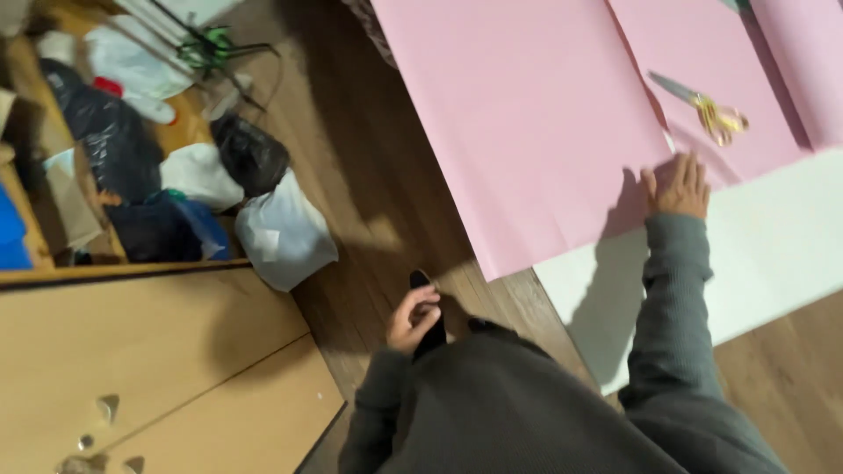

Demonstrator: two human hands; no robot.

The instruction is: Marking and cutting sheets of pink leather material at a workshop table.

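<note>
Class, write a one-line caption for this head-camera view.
Right hand flat on pink paper near scissors; left hand by dark clothing.

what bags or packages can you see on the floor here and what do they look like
White plastic bag: floor, beside the wooden cabinet, bulging, knotted.
Black plastic bag: just behind the white one, crumpled.
Large black plastic sack: far left, shiny, creased.
Blue plastic bag: left of the white one, partly hidden.
No labels, signs or screens show.

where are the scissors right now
In the head view, the scissors lie at upper right on the pink paper, just beyond the right hand.
</note>
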